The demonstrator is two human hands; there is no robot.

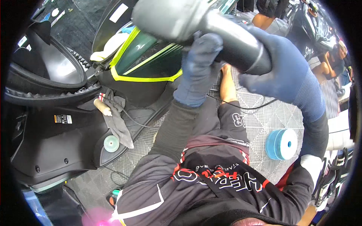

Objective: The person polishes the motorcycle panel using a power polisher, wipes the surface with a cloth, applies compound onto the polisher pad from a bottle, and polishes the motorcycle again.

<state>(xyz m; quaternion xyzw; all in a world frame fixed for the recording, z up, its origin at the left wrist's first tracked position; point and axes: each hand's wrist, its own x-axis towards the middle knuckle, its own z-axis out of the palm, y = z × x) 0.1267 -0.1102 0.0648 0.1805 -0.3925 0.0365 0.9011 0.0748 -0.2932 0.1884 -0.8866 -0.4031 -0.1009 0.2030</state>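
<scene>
Grey-black tool [235, 43] raised before the yellow-taped panel [151, 67]; blurred head cut off at top edge. Gloved right hand [284, 69] wrapped round its rear end. Gloved left hand [198, 69] curled beside the head; grip hidden, cannot tell.

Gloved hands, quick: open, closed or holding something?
Left hand: curled at the apparent polisher; grip cannot be told.
Right hand: closed, holding that polisher.

I look through one head-worn camera, facing forward and down over the dark shirt [215, 165] to the patterned floor [260, 122]. The left hand [199, 69] and right hand [281, 67] sit near the lens, within a wide, round-edged view.
</scene>
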